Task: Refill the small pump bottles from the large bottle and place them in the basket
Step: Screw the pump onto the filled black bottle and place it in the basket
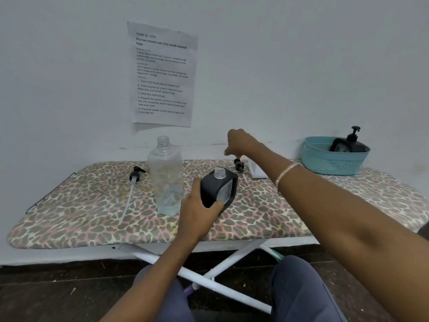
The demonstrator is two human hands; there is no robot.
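My left hand [199, 212] grips a small black bottle [220, 188] with an open, capless neck; it stands slightly tilted on the leopard-print board [81, 212]. Just left of it stands the large clear bottle [166, 177], uncapped, with a little liquid at the bottom. My right hand [240, 142] reaches to the far edge of the board, and its downward-curled fingers pinch the top of the small black pump head [239, 165]. A teal basket [325, 159] at the far right holds one black pump bottle [352, 141].
The large bottle's black pump with its long white tube [133, 182] lies on the board to the left. A white box-like object [256, 169] sits behind my right forearm. A printed sheet [162, 75] hangs on the wall. White board legs [209, 282] cross below.
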